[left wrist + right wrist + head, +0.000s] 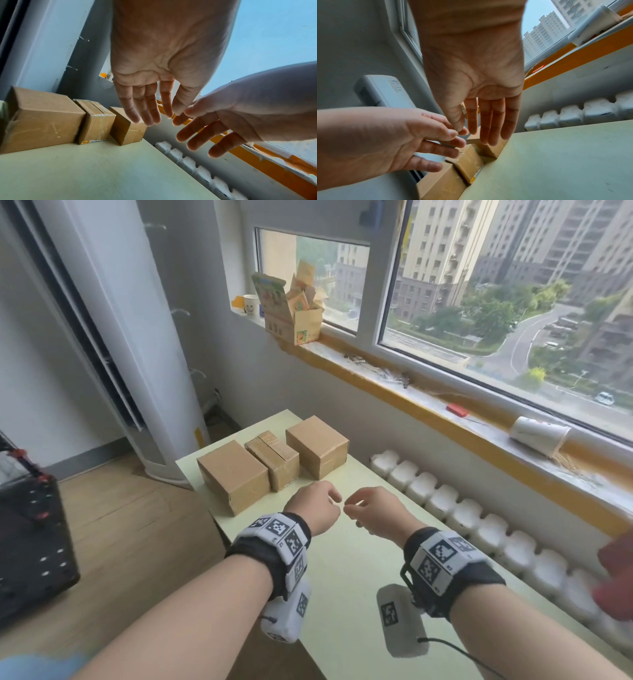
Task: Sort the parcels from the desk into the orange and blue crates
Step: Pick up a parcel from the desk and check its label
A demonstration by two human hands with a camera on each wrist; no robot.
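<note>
Three brown cardboard parcels stand in a row at the far end of the pale green desk: a large one on the left, a narrow taped one in the middle, and a third on the right. My left hand and right hand hover side by side over the desk just short of the parcels, thumbs nearly touching. Both hold nothing. In the left wrist view the left hand's fingers are straight and relaxed. The right hand's fingers also hang straight. No crates are in view.
A white radiator runs along the desk's right side under an orange window sill. A tall white air conditioner stands behind the desk's left corner. A black case sits on the wooden floor at left.
</note>
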